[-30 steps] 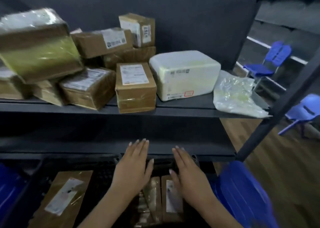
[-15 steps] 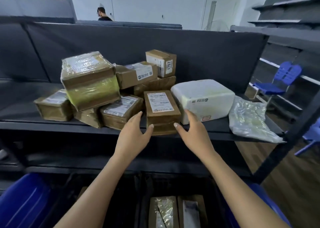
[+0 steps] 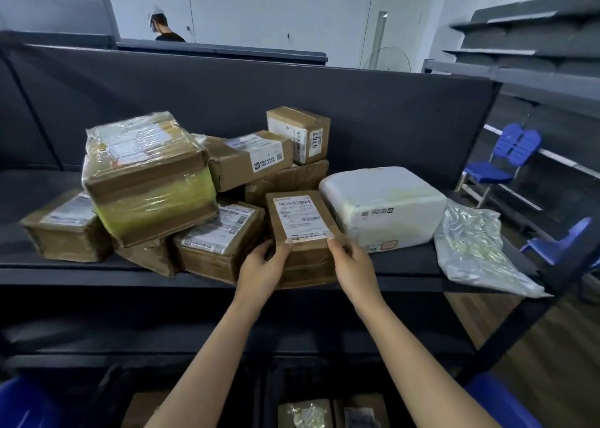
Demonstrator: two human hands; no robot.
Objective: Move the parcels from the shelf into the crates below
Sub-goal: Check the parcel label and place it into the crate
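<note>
A small brown parcel (image 3: 300, 215) with a white label sits at the front edge of the dark shelf (image 3: 406, 263). My left hand (image 3: 263, 267) grips its near left corner and my right hand (image 3: 352, 263) grips its near right corner. Left of it lie several taped brown parcels, among them a large film-wrapped box (image 3: 146, 177) resting tilted on others. A white foam box (image 3: 384, 205) stands just right of the held parcel, and a clear plastic bag (image 3: 474, 249) lies beyond it. Below, a dark crate (image 3: 269, 382) holds a few parcels (image 3: 305, 414).
A blue crate (image 3: 22, 405) sits at the lower left and another blue one (image 3: 500, 401) at the lower right. Blue chairs (image 3: 506, 158) stand on the wooden floor to the right. A person (image 3: 164, 26) stands behind the shelf's back panel. More grey shelving is at far right.
Both hands rose from the crate below up to the shelf and closed on the small labelled parcel's near corners. The camera tilted upward with them.
</note>
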